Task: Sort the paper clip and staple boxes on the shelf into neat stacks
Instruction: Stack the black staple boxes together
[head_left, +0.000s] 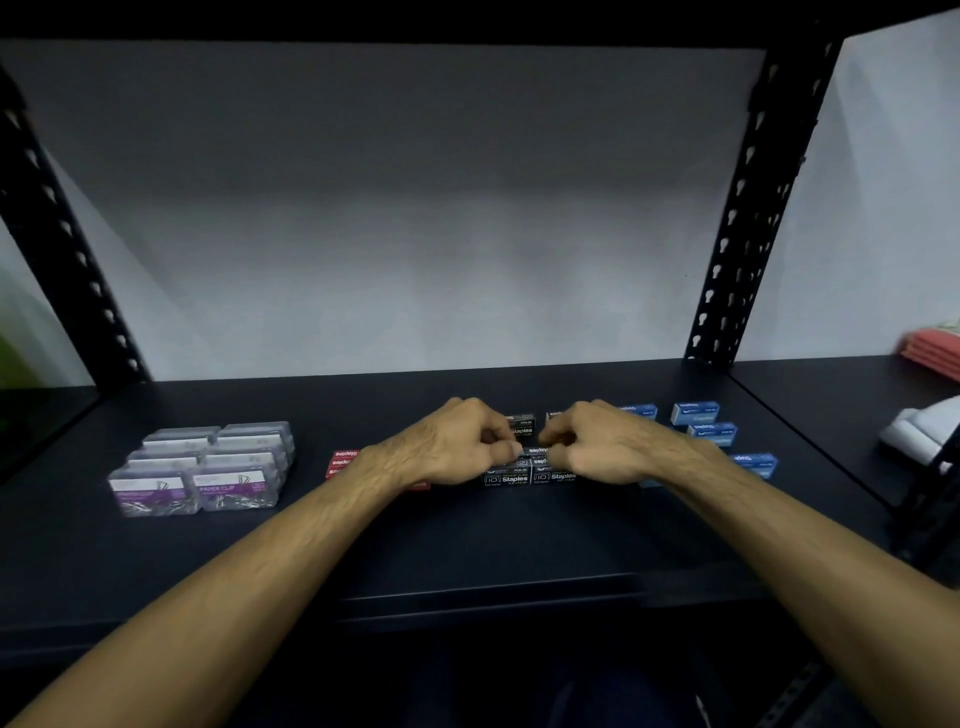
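Black staple boxes (530, 474) lie side by side at the middle of the dark shelf (467, 535), with more black boxes stacked on and behind them. My left hand (457, 444) and my right hand (597, 441) meet above them, fingers curled onto a black staple box (537, 451) on top of the group. Clear paper clip boxes (202, 467) with purple labels stand in neat stacks at the left. Red staple boxes (343, 462) lie left of my left wrist, partly hidden. Several blue staple boxes (711, 431) lie scattered to the right.
Black perforated uprights (737, 218) frame the shelf bay at right and left (67, 260). A pink stack (935, 353) and a white object (919, 426) sit on the neighbouring shelf at far right. A pale wall closes the back.
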